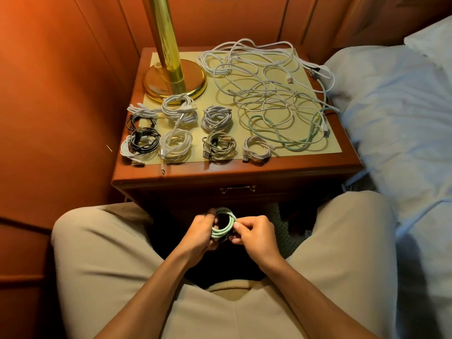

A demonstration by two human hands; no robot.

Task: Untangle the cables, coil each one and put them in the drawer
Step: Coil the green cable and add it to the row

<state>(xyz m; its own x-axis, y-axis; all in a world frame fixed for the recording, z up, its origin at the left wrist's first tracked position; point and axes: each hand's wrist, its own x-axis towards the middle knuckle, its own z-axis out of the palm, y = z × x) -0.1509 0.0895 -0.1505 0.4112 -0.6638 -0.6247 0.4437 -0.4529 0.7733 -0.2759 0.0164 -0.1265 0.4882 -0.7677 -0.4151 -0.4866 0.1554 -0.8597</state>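
Hands are working low between the knees: the left hand (200, 231) is gripping a green cable coil (223, 225) to keep its loops together while the right hand (254, 232) is pinching its edge; finished coils (217, 145) are waiting on the nightstand (244, 167).

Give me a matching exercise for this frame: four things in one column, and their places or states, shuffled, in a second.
Things
1. mint-green coiled cable
2. loose tangle of white cables
3. black coiled cable
4. shiny brass lamp base

Places or states
A. back left of the nightstand top
B. held in both hands, below the drawer front
C. spread uncoiled over the right half of the nightstand top
D. front left of the nightstand top, lying on a white coil

Pairs: 1-B, 2-C, 3-D, 4-A
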